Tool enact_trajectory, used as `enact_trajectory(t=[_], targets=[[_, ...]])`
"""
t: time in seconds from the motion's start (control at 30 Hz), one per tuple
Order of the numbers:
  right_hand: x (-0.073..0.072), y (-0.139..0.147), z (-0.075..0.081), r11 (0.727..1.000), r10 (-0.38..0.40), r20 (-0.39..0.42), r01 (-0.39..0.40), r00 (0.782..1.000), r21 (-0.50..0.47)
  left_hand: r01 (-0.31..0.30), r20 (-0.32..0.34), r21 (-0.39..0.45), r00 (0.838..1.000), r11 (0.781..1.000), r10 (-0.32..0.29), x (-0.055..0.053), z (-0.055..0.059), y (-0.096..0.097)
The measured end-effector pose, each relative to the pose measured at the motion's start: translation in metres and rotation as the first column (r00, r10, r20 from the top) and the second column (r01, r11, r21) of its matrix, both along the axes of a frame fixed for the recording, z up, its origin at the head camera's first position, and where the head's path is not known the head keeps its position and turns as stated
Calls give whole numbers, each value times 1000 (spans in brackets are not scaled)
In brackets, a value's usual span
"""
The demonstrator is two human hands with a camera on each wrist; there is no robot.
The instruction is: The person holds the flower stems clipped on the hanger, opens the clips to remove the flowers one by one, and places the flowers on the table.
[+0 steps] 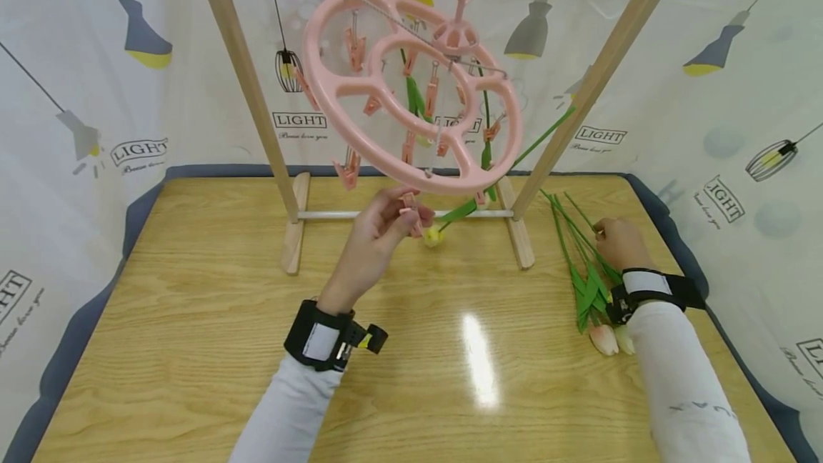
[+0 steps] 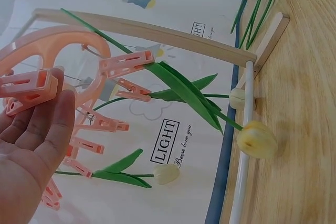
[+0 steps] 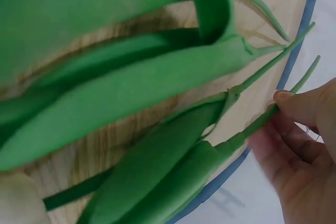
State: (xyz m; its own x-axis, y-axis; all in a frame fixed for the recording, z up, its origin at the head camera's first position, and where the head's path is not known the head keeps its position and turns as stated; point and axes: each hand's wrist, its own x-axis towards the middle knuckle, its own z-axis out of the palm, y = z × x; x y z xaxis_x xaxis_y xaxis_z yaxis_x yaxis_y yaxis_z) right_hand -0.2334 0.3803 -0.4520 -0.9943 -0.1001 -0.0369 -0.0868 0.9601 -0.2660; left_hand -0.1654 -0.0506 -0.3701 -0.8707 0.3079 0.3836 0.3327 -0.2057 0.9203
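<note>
My left hand (image 1: 368,252) pinches a pink clothespin (image 1: 411,214) between thumb and fingers, at the near rim of a round pink clip hanger (image 1: 315,48). In the left wrist view, the clothespin (image 2: 26,85) has no flower in it. Close by, another clip grips a stem from which a yellow tulip (image 2: 256,140) hangs head down. On the table's right side, my right hand (image 1: 622,243) pinches the thin green stem (image 3: 257,123) of an artificial tulip between thumb and fingertips. Beside it lie more tulips (image 1: 603,339), blooms toward me, partly hidden by the right wrist.
A wooden frame (image 1: 247,77) with a white lower bar (image 1: 331,215) stands around the hanger. Several more pink clips dangle there, some holding tulips such as a white one (image 2: 166,173). Behind the wooden table (image 1: 193,320) hangs a lamp-printed cloth (image 1: 212,106).
</note>
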Motion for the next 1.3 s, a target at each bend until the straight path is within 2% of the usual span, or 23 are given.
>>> enact_trajectory(t=[0.23,0.43,0.6,0.9,1.07,1.3], targets=[[4,-7,0,997,-46,26,44,999,62,-3,18,0,1000,1000,3,0,-1,0],[3,-7,-5,994,-92,86,87,992,64,-6,-7,-7,1000,1000,6,-1,0,1],[1,-4,-4,998,-57,153,52,987,37,-6,-4,-5,1000,1000,6,-1,2,2],[1,-3,-3,1000,11,208,-15,978,20,0,5,-1,1000,1000,0,0,1,2],[0,-3,-4,999,24,242,-29,970,18,16,5,15,1000,1000,-16,0,1,4],[1,-4,1,999,22,292,-30,956,21,9,-1,3,1000,1000,-9,1,2,5]])
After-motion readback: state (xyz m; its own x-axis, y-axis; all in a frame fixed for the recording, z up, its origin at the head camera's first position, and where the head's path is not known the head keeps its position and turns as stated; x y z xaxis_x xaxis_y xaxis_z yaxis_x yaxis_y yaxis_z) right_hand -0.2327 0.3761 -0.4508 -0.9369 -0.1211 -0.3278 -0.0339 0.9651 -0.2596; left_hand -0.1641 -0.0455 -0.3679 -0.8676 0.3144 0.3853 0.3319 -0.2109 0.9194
